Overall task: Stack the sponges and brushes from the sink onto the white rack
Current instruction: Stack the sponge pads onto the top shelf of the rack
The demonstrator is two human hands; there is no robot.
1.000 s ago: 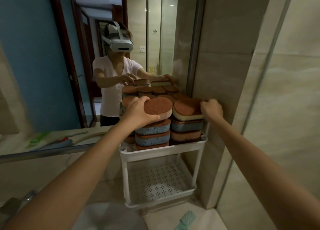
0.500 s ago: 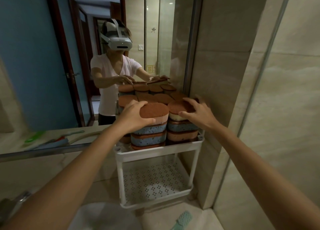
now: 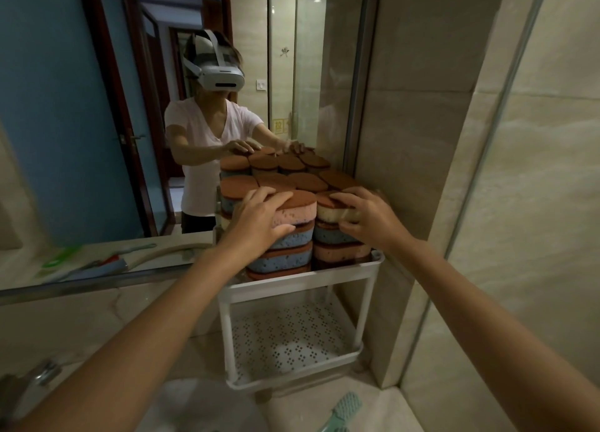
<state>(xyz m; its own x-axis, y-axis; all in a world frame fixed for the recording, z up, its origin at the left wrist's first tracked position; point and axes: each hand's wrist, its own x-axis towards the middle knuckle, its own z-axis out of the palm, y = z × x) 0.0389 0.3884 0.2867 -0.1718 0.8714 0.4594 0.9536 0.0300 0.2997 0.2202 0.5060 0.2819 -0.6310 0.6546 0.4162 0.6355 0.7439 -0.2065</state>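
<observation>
Two hands reach to the top tier of the white rack point(image 3: 302, 280), one on each of the two front stacks of sponges. The left hand point(image 3: 259, 219) grips the pink sponge point(image 3: 297, 210) that tops the left stack: its fingers curl over the brown scouring face and the thumb presses the front side. The right hand point(image 3: 365, 217) grips the cream sponge point(image 3: 326, 210) on top of the right stack, with fingers curled over the brown top and the thumb against the lower front edge. These two top sponges sit side by side, touching.

Under the pink one lie blue sponges point(image 3: 289, 264) with brown layers between them. Under the cream one come a blue sponge and then a salmon-pink one point(image 3: 337, 254). More brown-topped sponges fill the tier behind, right up to the mirror point(image 3: 81, 106), which doubles them and shows a person in a white headset and a pale T-shirt.

The rack stands on the counter in the corner, against the beige tiled wall on its right, and its perforated lower shelf point(image 3: 292, 337) shows through the frame. A green brush point(image 3: 345, 407) lies on the counter at the bottom edge — in front of the rack, apart from it, and beside the white basin point(image 3: 201, 405). A blurred tap point(image 3: 42, 371) sits at the lower left.
</observation>
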